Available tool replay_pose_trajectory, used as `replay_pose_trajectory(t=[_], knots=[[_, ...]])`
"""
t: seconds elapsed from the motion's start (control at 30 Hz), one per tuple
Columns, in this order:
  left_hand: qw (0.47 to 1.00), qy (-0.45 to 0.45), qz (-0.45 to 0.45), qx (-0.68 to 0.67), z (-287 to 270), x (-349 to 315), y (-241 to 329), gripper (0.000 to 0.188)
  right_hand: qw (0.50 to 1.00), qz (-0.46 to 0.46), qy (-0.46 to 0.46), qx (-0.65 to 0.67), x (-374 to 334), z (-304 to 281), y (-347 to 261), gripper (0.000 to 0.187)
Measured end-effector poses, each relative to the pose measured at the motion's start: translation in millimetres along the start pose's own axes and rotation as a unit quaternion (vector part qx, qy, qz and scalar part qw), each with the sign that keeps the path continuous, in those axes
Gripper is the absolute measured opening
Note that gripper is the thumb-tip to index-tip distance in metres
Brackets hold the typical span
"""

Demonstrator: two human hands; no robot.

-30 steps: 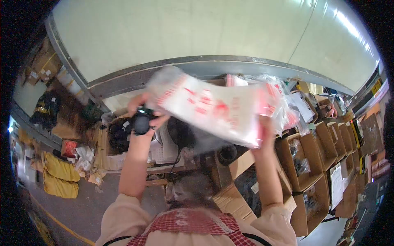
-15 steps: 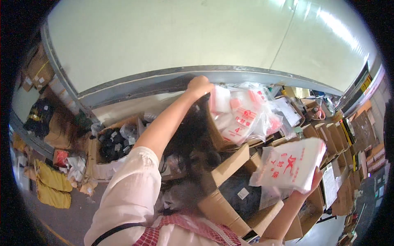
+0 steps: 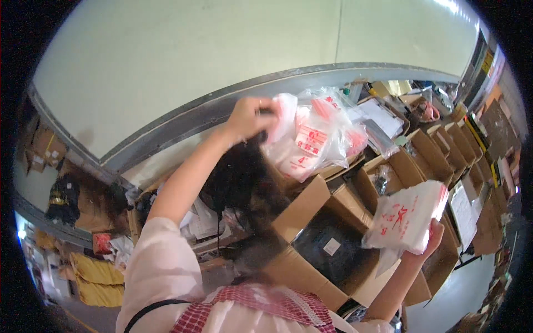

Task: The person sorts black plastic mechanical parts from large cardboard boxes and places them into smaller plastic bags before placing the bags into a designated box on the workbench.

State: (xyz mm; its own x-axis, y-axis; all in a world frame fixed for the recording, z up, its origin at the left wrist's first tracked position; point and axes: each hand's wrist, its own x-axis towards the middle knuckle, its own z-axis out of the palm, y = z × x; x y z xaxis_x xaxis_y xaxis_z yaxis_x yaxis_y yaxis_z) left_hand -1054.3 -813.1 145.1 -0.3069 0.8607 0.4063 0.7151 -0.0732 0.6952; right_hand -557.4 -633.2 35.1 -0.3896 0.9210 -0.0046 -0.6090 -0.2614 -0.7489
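Note:
My right hand [image 3: 434,237] is closed on the edge of a thick stack of clear zip bags [image 3: 408,217] with red print, held up above the open cartons. Farther off to the left, my left hand [image 3: 251,117] is closed at a white and pink bundle of plastic bags [image 3: 285,117], its fingers curled over the near edge. Beside that bundle, more printed zip bags [image 3: 311,140] lie heaped in a carton, partly inside a loose clear wrapper. A dark blur below my left forearm hides part of the carton's side.
An open carton [image 3: 300,277] with a black wrapped item [image 3: 330,252] stands close in front of me. Several open cartons [image 3: 430,158] run along the right. A pale wall panel [image 3: 222,50] rises behind. Yellow sacks [image 3: 97,277] lie on the floor at left.
My left hand has come off the carton's far corner and taken hold of the white and pink bundle, which is now tilted up. The view has shifted; my right hand keeps its stack.

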Motion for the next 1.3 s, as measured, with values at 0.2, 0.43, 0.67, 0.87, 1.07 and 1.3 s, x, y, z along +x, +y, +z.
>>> replay_pose_trajectory(t=[0.2, 0.43, 0.67, 0.87, 1.07, 1.3], knots=[[0.905, -0.146, 0.268, 0.295, 59, -107, 16, 0.028, 0.998, 0.057, -0.04, 0.011, -13, 36, 15, 0.051], [0.915, -0.026, 0.301, 0.269, 63, -119, 11, 0.029, 0.997, 0.049, -0.036, -0.053, -21, 45, 14, 0.052], [0.959, 0.075, 0.245, 0.125, 17, -82, 107, 0.01, 0.998, -0.027, 0.018, -0.062, -21, 47, -3, 0.05], [0.959, 0.019, 0.273, 0.077, 70, -55, 141, 0.009, 0.989, -0.127, 0.06, -0.045, -39, 59, -50, 0.032], [0.927, -0.135, 0.35, 0.025, 134, -115, 122, 0.014, 0.927, -0.247, 0.181, -0.215, -73, 45, -67, 0.036], [0.929, -0.294, 0.179, -0.136, 166, -166, 86, 0.011, 0.958, -0.143, 0.169, -0.184, -98, 13, -67, 0.037]])
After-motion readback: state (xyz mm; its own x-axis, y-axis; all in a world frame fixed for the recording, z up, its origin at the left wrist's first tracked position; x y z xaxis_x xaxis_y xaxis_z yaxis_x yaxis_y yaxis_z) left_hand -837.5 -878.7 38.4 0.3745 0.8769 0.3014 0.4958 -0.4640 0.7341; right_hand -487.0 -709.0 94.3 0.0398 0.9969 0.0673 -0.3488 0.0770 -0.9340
